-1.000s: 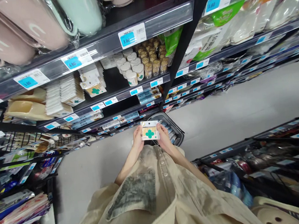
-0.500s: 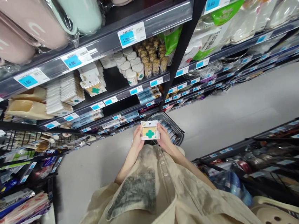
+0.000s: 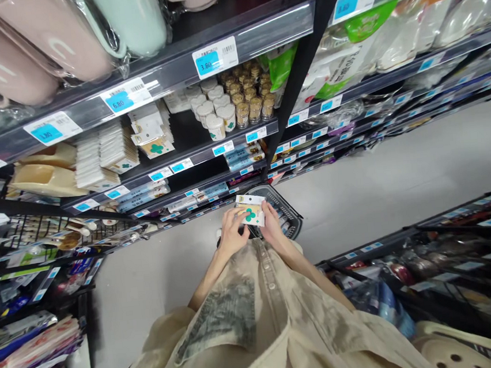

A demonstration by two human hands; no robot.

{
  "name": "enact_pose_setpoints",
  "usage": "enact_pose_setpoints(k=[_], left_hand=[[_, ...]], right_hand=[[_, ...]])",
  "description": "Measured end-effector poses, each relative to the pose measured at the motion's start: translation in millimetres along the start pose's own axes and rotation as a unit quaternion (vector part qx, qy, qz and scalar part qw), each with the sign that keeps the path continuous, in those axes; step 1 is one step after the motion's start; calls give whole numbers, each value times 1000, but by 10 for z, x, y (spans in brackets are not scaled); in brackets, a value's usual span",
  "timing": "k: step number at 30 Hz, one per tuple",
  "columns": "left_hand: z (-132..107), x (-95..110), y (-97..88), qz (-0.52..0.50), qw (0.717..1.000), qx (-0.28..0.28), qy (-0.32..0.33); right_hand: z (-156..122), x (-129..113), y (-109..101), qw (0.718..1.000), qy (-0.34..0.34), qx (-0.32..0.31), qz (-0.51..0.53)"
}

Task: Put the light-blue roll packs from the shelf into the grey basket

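My right hand (image 3: 271, 223) grips a small flat packet (image 3: 256, 215) by its right side. The packet has a white hang-hole header, a yellowish front and a green clover mark, and it is slightly tilted. My left hand (image 3: 231, 231) is open, its fingers stretched over the left part of the packet front and touching it, thumb apart below. Beneath the packet, a dark basket (image 3: 292, 207) stands on the floor with bluish-white packages in it, partly hidden by my hands and the packet.
Ahead is a shelf (image 3: 188, 133) with similar clover packets (image 3: 153, 141), white tubs (image 3: 216, 126) and gold-lidded small jars (image 3: 255, 108). Large pink and mint mugs (image 3: 129, 16) sit above. Grey floor (image 3: 350, 191) runs along the aisle to the right. More shelving (image 3: 441, 234) stands close behind on the right.
My left hand has let go of the packet's left edge and moved its fingers onto the front. The packet has tilted and shifted slightly right, staying in my right hand.
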State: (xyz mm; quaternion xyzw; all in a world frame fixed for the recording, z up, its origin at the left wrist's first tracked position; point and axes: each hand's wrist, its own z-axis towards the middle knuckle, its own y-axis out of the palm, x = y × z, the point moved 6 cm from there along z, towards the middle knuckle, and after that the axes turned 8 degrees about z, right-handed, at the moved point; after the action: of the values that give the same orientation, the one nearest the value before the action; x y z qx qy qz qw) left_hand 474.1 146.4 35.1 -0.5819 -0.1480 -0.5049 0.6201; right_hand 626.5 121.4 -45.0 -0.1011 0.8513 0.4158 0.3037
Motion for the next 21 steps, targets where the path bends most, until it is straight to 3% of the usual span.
enact_pose_setpoints(k=[2, 5, 7, 10, 12, 15, 18, 21], left_hand=[[-21, 37, 67, 73, 995, -30, 60], [-32, -5, 114, 99, 993, -11, 67], [-32, -69, 113, 51, 998, 13, 29], [-39, -235, 104, -67, 993, 48, -88], [-60, -369, 111, -163, 966, 79, -184], [-97, -512, 163, -317, 894, 121, -294], [-116, -544, 223, -407, 832, 140, -349], [-125, -503, 266, -436, 812, 135, -364]], right_hand=[[-48, -10, 66, 999, 7, -26, -18], [-158, -33, 230, 994, 32, -93, -46], [-228, -53, 339, 987, 44, -140, -64], [-276, -34, 403, 978, 66, -172, -100], [-269, 33, 365, 971, 95, -170, -142], [-229, 154, 235, 957, 138, -142, -213], [-173, 206, 139, 953, 134, -118, -244], [-99, 156, 97, 960, 64, -94, -255]])
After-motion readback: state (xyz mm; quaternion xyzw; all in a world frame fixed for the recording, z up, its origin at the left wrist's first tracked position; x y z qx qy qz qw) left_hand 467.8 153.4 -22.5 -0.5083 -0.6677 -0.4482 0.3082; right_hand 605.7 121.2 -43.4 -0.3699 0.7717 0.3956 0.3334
